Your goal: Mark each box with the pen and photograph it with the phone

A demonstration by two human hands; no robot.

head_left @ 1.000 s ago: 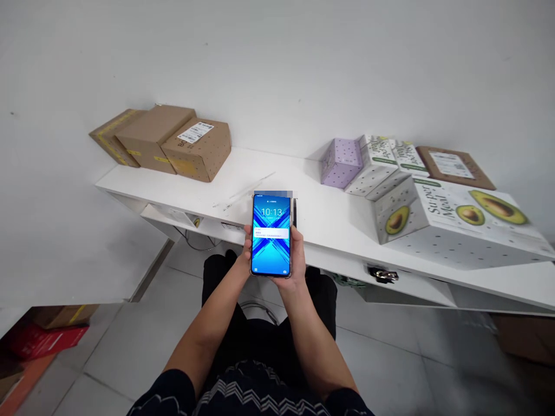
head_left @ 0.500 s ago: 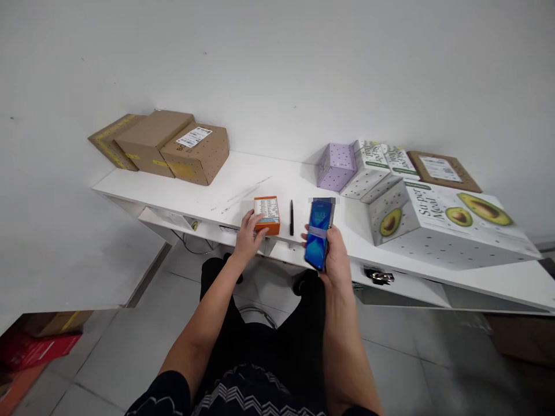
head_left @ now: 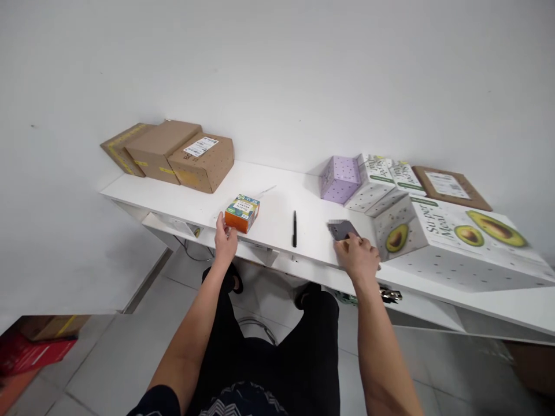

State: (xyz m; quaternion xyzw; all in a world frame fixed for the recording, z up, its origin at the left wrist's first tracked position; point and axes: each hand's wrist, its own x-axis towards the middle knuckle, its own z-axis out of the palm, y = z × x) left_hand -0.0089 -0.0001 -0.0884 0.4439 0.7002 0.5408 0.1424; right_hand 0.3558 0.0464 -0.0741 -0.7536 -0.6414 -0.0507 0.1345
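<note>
A small orange box (head_left: 243, 214) with a coloured label rests on the white shelf (head_left: 277, 199). My left hand (head_left: 225, 237) is at its near left corner, thumb and fingers apart, fingertips by the box's side. The dark phone (head_left: 342, 229) lies screen down on the shelf further right. Over its near end is my right hand (head_left: 359, 254), with curled fingers on the phone. Between the two hands, a black pen (head_left: 295, 229) lies on the shelf, touched by neither.
Brown cartons (head_left: 202, 163) stand at the back left. On the right are a purple box (head_left: 340, 179), white avocado-print boxes (head_left: 472, 248) and a flat brown box (head_left: 451, 188). A metal clip item (head_left: 391, 295) sits on the lower ledge.
The phone has gone from screen up in my right hand to screen down on the shelf, further right. The orange box has shifted left and been turned, and my left hand has moved left with it.
</note>
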